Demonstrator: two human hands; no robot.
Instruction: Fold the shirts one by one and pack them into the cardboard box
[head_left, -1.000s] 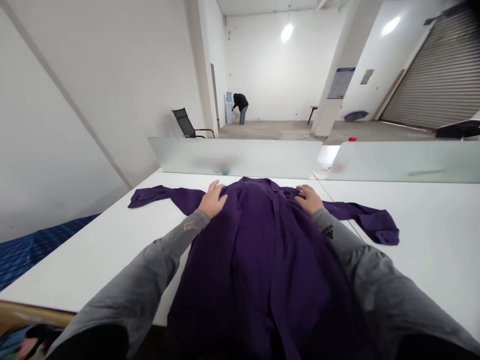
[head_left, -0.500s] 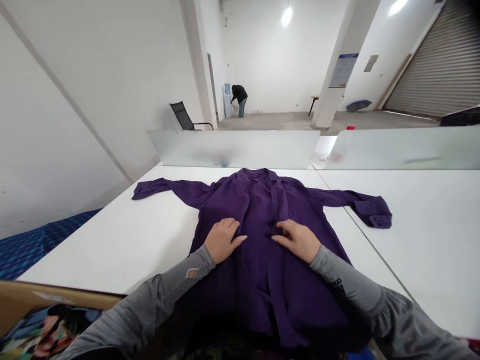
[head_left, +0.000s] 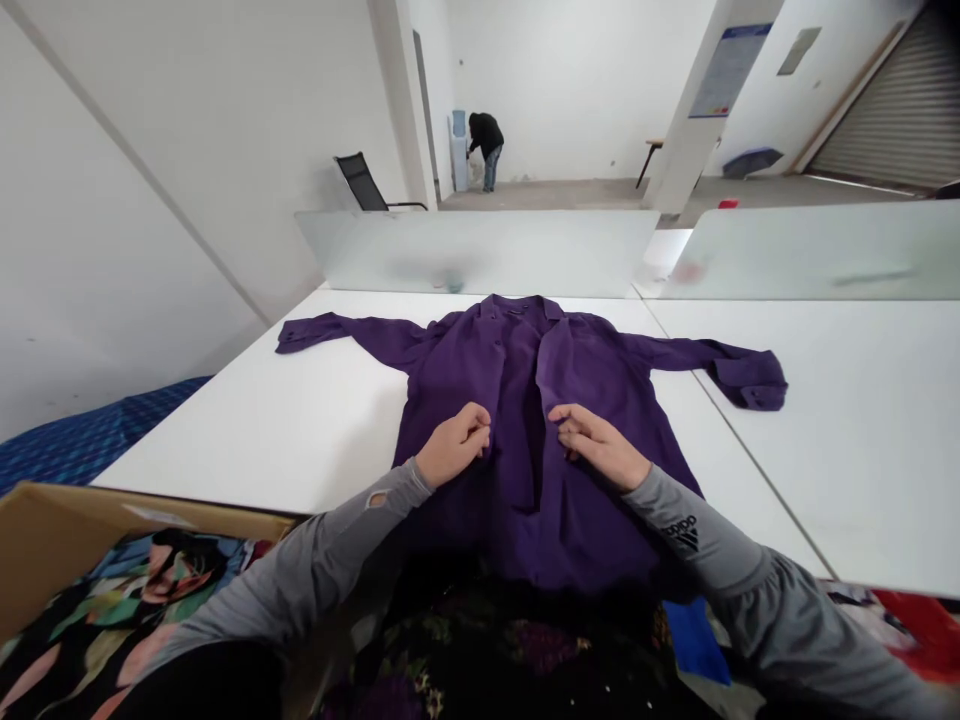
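A purple long-sleeved shirt (head_left: 457, 390) lies spread face up on a white table (head_left: 330, 420), collar away from me and both sleeves stretched out sideways. Its front is unbuttoned, and the lower part hangs toward me over the near edge. My left hand (head_left: 456, 443) is closed in a pinch on the left front edge of the shirt. Opposite it, my right hand (head_left: 600, 445) pinches the other front edge, which is lifted a little so that a dark gap shows beside it. The fabric between the fingertips is mostly hidden.
Frosted dividers (head_left: 487, 252) stand along the table's far side. At the lower left is a cardboard box (head_left: 45, 520) of patterned clothes, near a blue cloth (head_left: 112, 425). Red fabric (head_left: 919, 625) lies at lower right. A person (head_left: 487, 145) bends by a water dispenser (head_left: 459, 160) far back.
My view has tilted downward. Both hands have closed from loosely spread fingers into pinches on the front edges, and the right edge has been raised and shifted slightly.
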